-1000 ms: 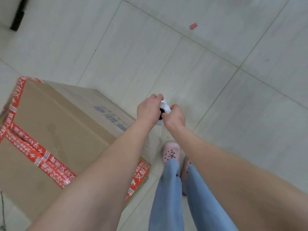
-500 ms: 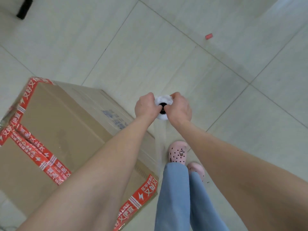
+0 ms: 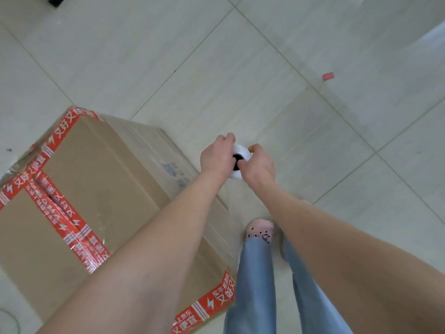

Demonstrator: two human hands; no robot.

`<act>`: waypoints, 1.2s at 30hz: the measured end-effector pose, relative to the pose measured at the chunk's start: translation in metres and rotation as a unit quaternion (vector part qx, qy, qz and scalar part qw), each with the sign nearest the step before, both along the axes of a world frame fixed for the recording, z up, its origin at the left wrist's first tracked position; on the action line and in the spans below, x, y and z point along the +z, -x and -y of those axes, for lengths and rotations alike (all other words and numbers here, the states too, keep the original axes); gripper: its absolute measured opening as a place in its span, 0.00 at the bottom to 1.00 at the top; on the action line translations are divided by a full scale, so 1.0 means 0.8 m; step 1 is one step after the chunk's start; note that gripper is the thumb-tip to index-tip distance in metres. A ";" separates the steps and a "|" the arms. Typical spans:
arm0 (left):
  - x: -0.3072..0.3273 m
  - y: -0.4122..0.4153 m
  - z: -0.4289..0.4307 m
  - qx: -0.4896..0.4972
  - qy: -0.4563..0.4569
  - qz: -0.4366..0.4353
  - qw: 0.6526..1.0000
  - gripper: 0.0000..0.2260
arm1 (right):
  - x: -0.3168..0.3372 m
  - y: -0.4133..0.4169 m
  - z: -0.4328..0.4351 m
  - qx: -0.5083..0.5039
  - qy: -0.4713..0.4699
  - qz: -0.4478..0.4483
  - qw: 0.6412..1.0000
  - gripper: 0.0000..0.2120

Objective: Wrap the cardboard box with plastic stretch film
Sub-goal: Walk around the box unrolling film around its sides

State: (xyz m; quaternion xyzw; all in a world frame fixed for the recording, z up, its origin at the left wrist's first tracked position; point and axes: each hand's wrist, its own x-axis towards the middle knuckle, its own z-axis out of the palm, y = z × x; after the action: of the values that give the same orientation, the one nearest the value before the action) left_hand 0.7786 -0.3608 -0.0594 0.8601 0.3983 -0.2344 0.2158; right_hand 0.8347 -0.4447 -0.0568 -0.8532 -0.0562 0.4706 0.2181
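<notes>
A large cardboard box (image 3: 101, 179) sealed with red printed tape stands on the floor at the left. Clear film shows on its right side face and near its left top edge. My left hand (image 3: 216, 156) and my right hand (image 3: 258, 165) both grip a white stretch film roll (image 3: 242, 150) held upright, seen end-on with its dark core, just right of the box's far right corner. A faint sheet of film runs from the roll down toward the box side.
Pale tiled floor (image 3: 168, 56) lies all around. A small red scrap (image 3: 328, 76) lies on the tiles at the right. My legs in blue jeans (image 3: 255, 285) and a pink shoe (image 3: 260, 231) stand beside the box's right face. A dark object (image 3: 56, 0) is at the top left.
I have stepped along the box's right side, with the roll carried forward in both hands. The box has shifted down and left in view, and more of its right face shows film.
</notes>
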 end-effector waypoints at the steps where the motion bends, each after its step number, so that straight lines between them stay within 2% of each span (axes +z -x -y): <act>1: 0.001 -0.004 -0.002 -0.041 -0.012 0.002 0.999 0.14 | 0.000 -0.002 -0.003 0.009 0.000 0.005 1.000 0.18; 3: 0.001 -0.011 -0.006 -0.082 -0.027 0.003 0.996 0.13 | -0.001 -0.008 -0.009 0.031 0.002 0.017 0.999 0.16; 6: 0.000 -0.017 -0.019 -0.071 -0.034 -0.002 0.997 0.09 | 0.000 -0.017 -0.022 0.081 0.009 0.031 0.996 0.17; 11: -0.003 -0.012 -0.036 0.092 -0.003 0.015 0.996 0.07 | 0.004 -0.033 -0.050 0.149 -0.004 0.062 0.987 0.13; 16: 0.000 -0.008 -0.055 0.282 0.017 0.013 0.959 0.05 | 0.005 -0.040 -0.083 0.153 -0.041 0.079 0.984 0.13; 20: -0.001 0.007 -0.072 0.406 0.019 0.004 0.914 0.10 | 0.000 -0.038 -0.109 0.178 -0.032 0.023 0.983 0.19; 23: -0.002 0.017 -0.082 0.432 0.039 -0.004 0.901 0.12 | -0.006 -0.031 -0.121 0.180 -0.027 -0.019 0.983 0.19; 26: 0.005 0.023 -0.092 0.399 0.056 -0.026 0.915 0.13 | -0.010 -0.026 -0.129 0.179 -0.021 -0.058 0.982 0.19; 31: 0.008 0.013 -0.098 0.174 0.018 -0.035 0.984 0.17 | -0.015 -0.025 -0.132 0.194 -0.015 -0.070 0.978 0.18; 36: -0.001 -0.007 -0.111 0.037 -0.014 -0.037 0.999 0.14 | -0.019 -0.029 -0.143 0.215 -0.009 -0.055 0.975 0.09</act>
State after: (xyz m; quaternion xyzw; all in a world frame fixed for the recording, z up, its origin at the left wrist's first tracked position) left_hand 0.7841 -0.2719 -0.0603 0.8388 0.4404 -0.2520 0.1974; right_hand 0.8581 -0.3306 -0.0719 -0.7923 -0.2303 0.5517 0.1219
